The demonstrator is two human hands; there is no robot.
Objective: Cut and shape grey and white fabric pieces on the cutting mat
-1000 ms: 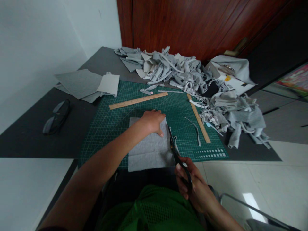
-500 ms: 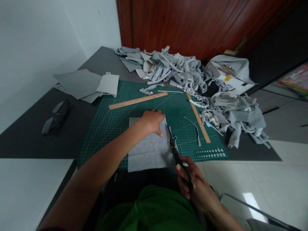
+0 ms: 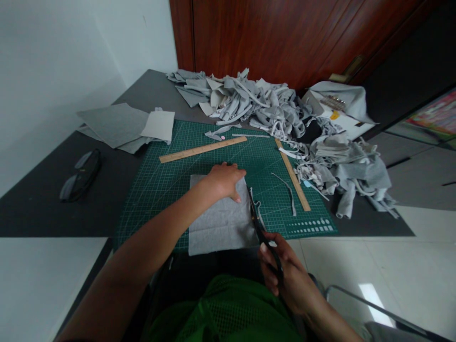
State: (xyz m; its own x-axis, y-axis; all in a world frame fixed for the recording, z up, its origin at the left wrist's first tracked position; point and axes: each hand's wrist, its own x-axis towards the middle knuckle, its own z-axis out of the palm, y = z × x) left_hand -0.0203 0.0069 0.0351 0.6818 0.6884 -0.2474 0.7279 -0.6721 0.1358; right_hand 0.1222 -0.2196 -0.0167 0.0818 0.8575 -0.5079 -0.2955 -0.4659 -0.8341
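Barely anything moved: scissors [image 3: 261, 228] crept slightly along the grey felt square's [image 3: 221, 223] right edge on the cutting mat [image 3: 160, 185]. Right hand [image 3: 285, 275] gripping the handles, left hand [image 3: 224, 180] pressed flat. Mid-trim, I reckon; next: keep the cut straight.

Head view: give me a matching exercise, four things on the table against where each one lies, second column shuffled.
Things:
1. scissors
2. grey fabric square
3. long wooden ruler
4. dark glasses

Places:
A. off the green cutting mat, on the dark table to the left
B. under the left hand
C. in the right hand, blades along the fabric's right edge
D. across the far part of the mat, beyond the left hand

Pairs: 1-C, 2-B, 3-D, 4-A
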